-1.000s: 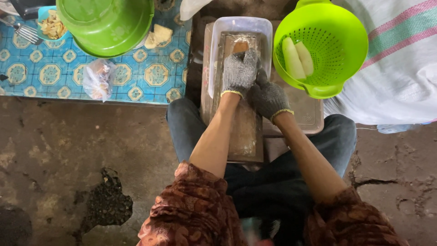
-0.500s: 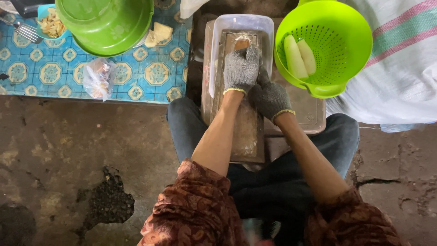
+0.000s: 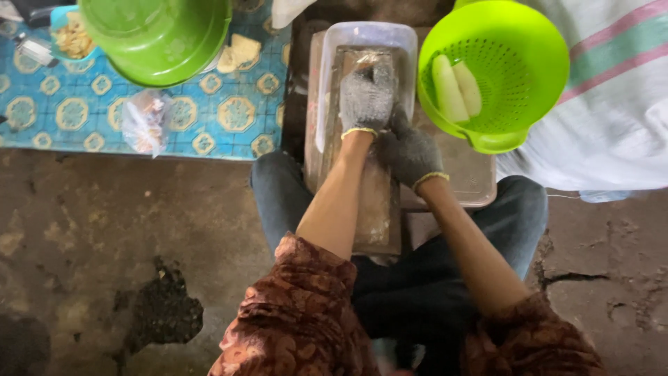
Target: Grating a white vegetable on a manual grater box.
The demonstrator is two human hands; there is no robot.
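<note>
A long wooden slicing board [image 3: 376, 202] lies sloped from my lap onto a clear plastic tub [image 3: 403, 35]. My left hand [image 3: 365, 97], in a grey knit glove, presses a pale piece of peeled food [image 3: 367, 60] flat against the board's far end; the piece is mostly hidden under the fingers. My right hand [image 3: 410, 150], in a darker glove, rests just behind it on the board's right edge. To the right, a lime-green colander [image 3: 515, 63] holds two pale peeled pieces [image 3: 456, 87].
A large green basin [image 3: 160, 35] stands on a blue patterned mat [image 3: 76, 111], with a small plastic bag [image 3: 142, 122] and yellowish scraps [image 3: 236, 52] beside it. A striped white sack [image 3: 612, 90] lies at right. A brownish tray [image 3: 473, 181] sits under the colander. Stained concrete floor [image 3: 104, 251] below.
My left hand has slid a little farther up the board, covering more of the pale piece. My right hand has stayed on the board's edge.
</note>
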